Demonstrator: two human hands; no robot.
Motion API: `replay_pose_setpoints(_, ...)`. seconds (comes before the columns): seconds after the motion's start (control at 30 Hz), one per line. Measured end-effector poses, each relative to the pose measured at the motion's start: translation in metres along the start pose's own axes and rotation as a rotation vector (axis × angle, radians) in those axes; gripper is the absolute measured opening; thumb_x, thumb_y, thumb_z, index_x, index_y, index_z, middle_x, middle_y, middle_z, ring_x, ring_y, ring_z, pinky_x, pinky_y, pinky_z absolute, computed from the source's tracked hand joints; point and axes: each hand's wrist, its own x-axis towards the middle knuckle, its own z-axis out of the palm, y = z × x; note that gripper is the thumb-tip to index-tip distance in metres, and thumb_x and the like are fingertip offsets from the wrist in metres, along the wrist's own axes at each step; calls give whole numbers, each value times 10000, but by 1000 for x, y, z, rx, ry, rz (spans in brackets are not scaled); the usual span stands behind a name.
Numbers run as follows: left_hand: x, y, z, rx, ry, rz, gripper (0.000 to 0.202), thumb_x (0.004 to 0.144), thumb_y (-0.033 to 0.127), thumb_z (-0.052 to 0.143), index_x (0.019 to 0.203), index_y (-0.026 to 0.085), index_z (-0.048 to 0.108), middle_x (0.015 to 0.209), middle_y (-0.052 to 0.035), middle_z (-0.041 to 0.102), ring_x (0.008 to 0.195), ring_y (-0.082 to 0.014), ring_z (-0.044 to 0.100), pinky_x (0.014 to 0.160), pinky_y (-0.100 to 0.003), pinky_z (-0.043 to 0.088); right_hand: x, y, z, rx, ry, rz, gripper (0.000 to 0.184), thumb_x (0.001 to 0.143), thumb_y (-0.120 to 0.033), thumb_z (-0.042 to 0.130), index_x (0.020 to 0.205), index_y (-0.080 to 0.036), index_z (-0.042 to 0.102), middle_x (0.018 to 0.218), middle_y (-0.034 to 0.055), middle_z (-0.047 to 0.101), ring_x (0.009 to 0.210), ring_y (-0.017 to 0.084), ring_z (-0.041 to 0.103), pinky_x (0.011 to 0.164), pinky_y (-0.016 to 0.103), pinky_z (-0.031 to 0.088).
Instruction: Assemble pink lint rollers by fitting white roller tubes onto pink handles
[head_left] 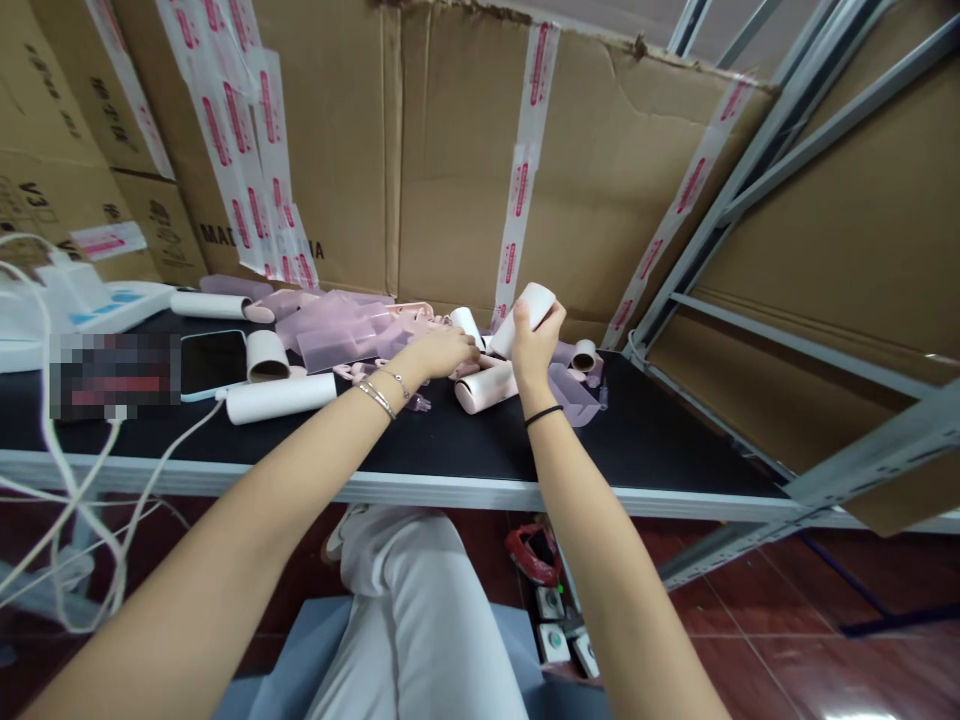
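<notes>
Head view, looking down along both forearms to a black-topped bench [660, 450] edged in pale metal.

Right hand [534, 345], centre of frame: fingers wrapped around a white roller tube [529, 312], held tilted, its upper end toward upper right, lifted clear of the bench top. Black band on that wrist.

Left hand [442, 352], just left of the right: palm down, fingers curled low over the pile of pink and white parts [480, 385], fingertips touching or nearly touching a small white piece [466, 325]; cannot tell if anything is actually gripped. Thin bracelets on the wrist.

Pile sits at centre, directly under both hands; a pink-white roller [486, 390] lies on its side below the right hand, a short tube [583, 354] stands to the right.

Left-centre of frame: long white tube [281, 398] lying flat, short open tube [267, 356] upright behind it, phone [212, 362] face up beside that. Clear pink covers [337, 335] heaped behind. White cables [75, 500] hang off the bench edge at left.

Taped cardboard boxes [450, 150] fill the background; grey metal rack frame [750, 180] at right.
</notes>
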Motion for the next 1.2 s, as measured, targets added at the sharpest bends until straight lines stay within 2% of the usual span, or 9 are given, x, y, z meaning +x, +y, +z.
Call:
replay_pose_setpoints(0.1, 6, -3, 5, 14, 23, -32, 124, 733, 111, 549, 726, 172, 656, 868, -84, 675, 938, -245, 611, 930, -410, 389, 1, -1, -1, 69, 2, 52, 562, 889, -494, 366, 1331, -150, 315, 1285, 192, 524, 1192, 261, 530, 988, 443, 423)
replay_pose_setpoints(0.2, 2, 1, 1, 129, 110, -100, 144, 795, 146, 505, 838, 162, 641, 914, -100, 669, 967, -264, 612, 919, -428, 398, 0, -5, -1, 103, -1, 34, 560, 887, -477, 374, 1336, -148, 313, 1291, 189, 519, 1207, 263, 518, 1005, 449, 411)
replay_pose_setpoints(0.33, -6, 7, -19, 88, 471, -395, 318, 879, 193, 417, 1182, 139, 495, 982, -131, 667, 936, -256, 636, 830, -368, 452, -6, -12, -4, 64, -41, -84, 607, 893, -458, 376, 1408, -173, 231, 1365, 179, 468, 1242, 260, 498, 1022, 432, 405)
replay_pose_setpoints(0.4, -10, 9, -29, -26, 657, -499, 329, 920, 238, 376, 1235, 163, 434, 970, -114, 673, 941, -241, 642, 816, -337, 462, -10, -14, -3, 50, -127, -179, 656, 875, -481, 419, 1432, -207, 207, 1398, 164, 446, 1249, 270, 494, 1021, 441, 407)
replay_pose_setpoints(0.5, -15, 12, -37, -129, 768, -524, 300, 944, 241, 323, 1221, 189, 425, 971, -98, 678, 931, -217, 647, 816, -320, 472, -17, -15, 2, 79, -292, -347, 710, 824, -532, 509, 1416, -226, 265, 1413, 148, 446, 1247, 282, 494, 1025, 446, 413)
replay_pose_setpoints(0.63, -19, 21, -36, -154, 736, -412, 272, 936, 263, 367, 1185, 194, 452, 1051, -109, 671, 957, -213, 642, 829, -335, 486, -23, -15, 8, 81, -411, -433, 707, 821, -568, 517, 1405, -232, 302, 1420, 140, 451, 1251, 282, 495, 1031, 449, 418)
replay_pose_setpoints(0.9, -23, 38, -36, -175, 562, -369, 487, 881, 213, 448, 1360, 202, 357, 1195, -147, 635, 1067, -283, 618, 912, -417, 475, -25, -14, 8, 108, -372, -404, 706, 855, -615, 436, 1404, -199, 281, 1393, 156, 480, 1209, 260, 532, 1008, 412, 435)
replay_pose_setpoints(1.07, -20, 31, -32, -136, 512, -217, 672, 844, 132, 433, 1464, 114, 174, 1446, -235, 393, 1292, -314, 456, 1043, -472, 379, -23, -12, 7, 111, -345, -406, 718, 855, -627, 422, 1400, -179, 286, 1396, 167, 476, 1227, 254, 518, 1026, 397, 419)
replay_pose_setpoints(1.2, -20, 29, -24, -138, 386, -254, 795, 843, 128, 432, 1499, 133, -16, 1516, -302, 202, 1257, -335, 495, 1021, -494, 384, -20, -9, 5, 89, -323, -405, 740, 858, -651, 380, 1420, -183, 269, 1403, 167, 464, 1241, 258, 507, 1035, 414, 414)
